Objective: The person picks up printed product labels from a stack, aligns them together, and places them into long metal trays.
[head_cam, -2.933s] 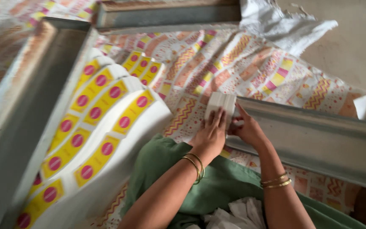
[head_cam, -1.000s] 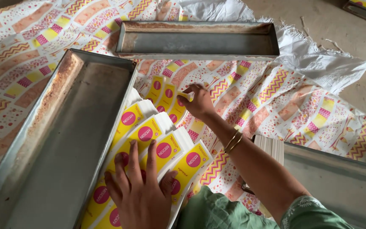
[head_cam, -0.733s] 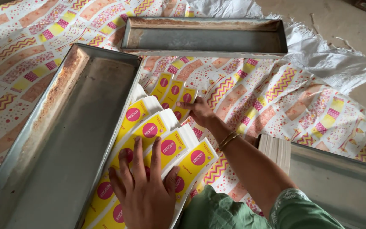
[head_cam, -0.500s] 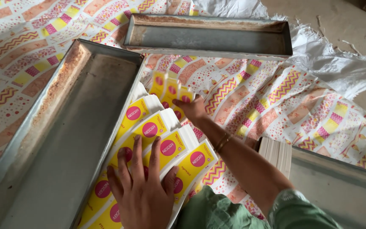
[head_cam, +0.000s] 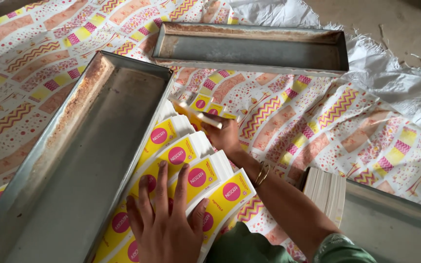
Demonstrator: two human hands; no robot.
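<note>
Three long grey metal trays show: one big tray [head_cam: 74, 160] at the left, a second tray [head_cam: 249, 46] lying crosswise at the top, and the corner of a third tray [head_cam: 391, 214] at the lower right. Beside the big tray's right wall lie fanned stacks of yellow printed cards [head_cam: 191, 165], each card bearing a pink round mark; about five stacks overlap, though the exact count is hard to tell. The left hand [head_cam: 164, 229] lies flat and open on the nearest stacks, fingers spread, pressing them down. The right hand [head_cam: 225, 136] is closed on a small bundle of cards [head_cam: 200, 114], lifted at a tilt just above the far end of the fan. A block of white-edged cards [head_cam: 325, 192] stands against the third tray. Everything rests on a patterned sheet [head_cam: 317, 117] on the floor, with open sheet between the trays and a white woven sack [head_cam: 395, 73] at the right.
</note>
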